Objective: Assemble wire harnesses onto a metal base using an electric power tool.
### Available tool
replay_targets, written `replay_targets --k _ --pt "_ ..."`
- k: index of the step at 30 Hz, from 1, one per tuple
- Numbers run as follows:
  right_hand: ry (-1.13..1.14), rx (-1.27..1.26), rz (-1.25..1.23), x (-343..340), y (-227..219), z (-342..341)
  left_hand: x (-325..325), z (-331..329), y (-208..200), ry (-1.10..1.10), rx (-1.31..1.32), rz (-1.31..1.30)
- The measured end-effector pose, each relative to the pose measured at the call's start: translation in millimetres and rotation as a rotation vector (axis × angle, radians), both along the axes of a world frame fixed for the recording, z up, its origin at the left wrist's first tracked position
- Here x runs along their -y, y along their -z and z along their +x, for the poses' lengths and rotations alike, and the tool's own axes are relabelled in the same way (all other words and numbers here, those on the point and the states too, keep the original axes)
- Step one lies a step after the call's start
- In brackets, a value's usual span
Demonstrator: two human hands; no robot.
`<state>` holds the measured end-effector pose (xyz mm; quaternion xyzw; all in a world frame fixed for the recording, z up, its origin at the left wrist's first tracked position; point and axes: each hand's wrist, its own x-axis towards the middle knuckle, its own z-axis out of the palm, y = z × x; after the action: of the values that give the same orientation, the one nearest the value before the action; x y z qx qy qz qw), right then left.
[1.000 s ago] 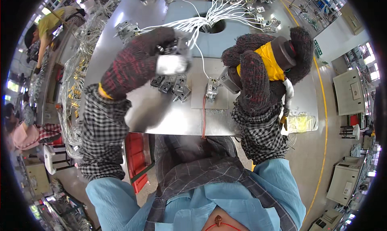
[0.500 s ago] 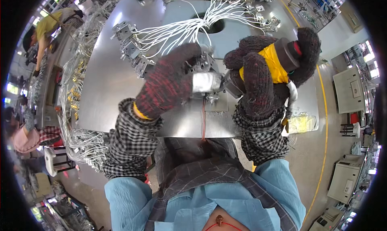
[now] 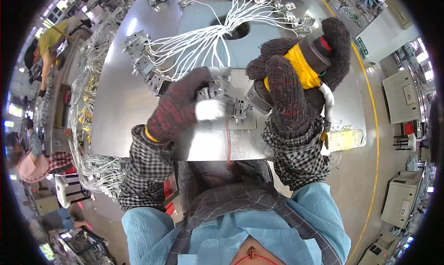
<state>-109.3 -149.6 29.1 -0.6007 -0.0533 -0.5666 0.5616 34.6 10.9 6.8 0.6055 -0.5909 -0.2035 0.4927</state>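
Observation:
My left hand (image 3: 178, 105) wears a dark red-and-black knit glove with white wrapping on the thumb. It is closed on a small silver metal box-like part (image 3: 221, 87), blurred by motion. My right hand (image 3: 289, 91), gloved alike, grips a dark power tool (image 3: 303, 64) bound with yellow tape and bearing a red button on its end. The tool's dark head points toward a small metal fixture (image 3: 239, 110) on a square plate, apart from the held part. Reddish wires (image 3: 228, 145) run from the fixture to the table's near edge.
White wires (image 3: 185, 48) fan out from a round dark hole (image 3: 238, 30) in the steel table (image 3: 115, 112), ending in metal boxes (image 3: 143, 64) at the left and back. Bundled wiring (image 3: 99, 168) hangs left. A yellow-taped item (image 3: 344, 140) lies right. A person in yellow (image 3: 53, 36) works far left.
My left hand has drawn left, away from the tool's head, with the metal part. The fixture now shows more fully. My right hand still holds the tool; the whole view has shifted slightly.

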Motion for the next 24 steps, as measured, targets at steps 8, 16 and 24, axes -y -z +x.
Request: replay_targets --k 8,16,24 --pt "0.040 -0.090 -0.059 9 9 -1 -7 4 -12 -0.045 0.281 0.146" --pt "-0.052 0.003 0.065 11 -2 -11 -2 -25 -8 -0.162 0.649 0.083" --pt "0.616 0.006 -0.406 44 -20 -32 28 -51 12 -0.167 0.670 -0.123"
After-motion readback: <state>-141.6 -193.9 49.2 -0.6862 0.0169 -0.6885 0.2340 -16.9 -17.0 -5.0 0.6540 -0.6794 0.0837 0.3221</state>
